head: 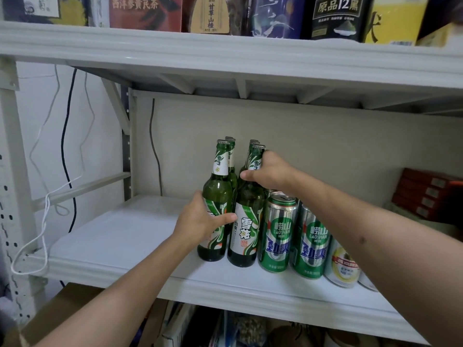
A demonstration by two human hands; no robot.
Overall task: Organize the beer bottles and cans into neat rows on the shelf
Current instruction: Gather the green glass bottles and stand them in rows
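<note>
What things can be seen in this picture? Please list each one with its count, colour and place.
green bottles: at least four, green glass with white labels, two rows at the middle of the shelf
green cans: two in front, green and silver, right of the bottles
pale cans: at least one, white and yellow, far right, partly hidden by the arm
red boxes: stacked, red, right end of the shelf
packages: several, mixed colours, upper shelf
cables: white and dark, left wall
left hand: grips the front left bottle's body
right hand: grips the front right bottle's neck
</note>
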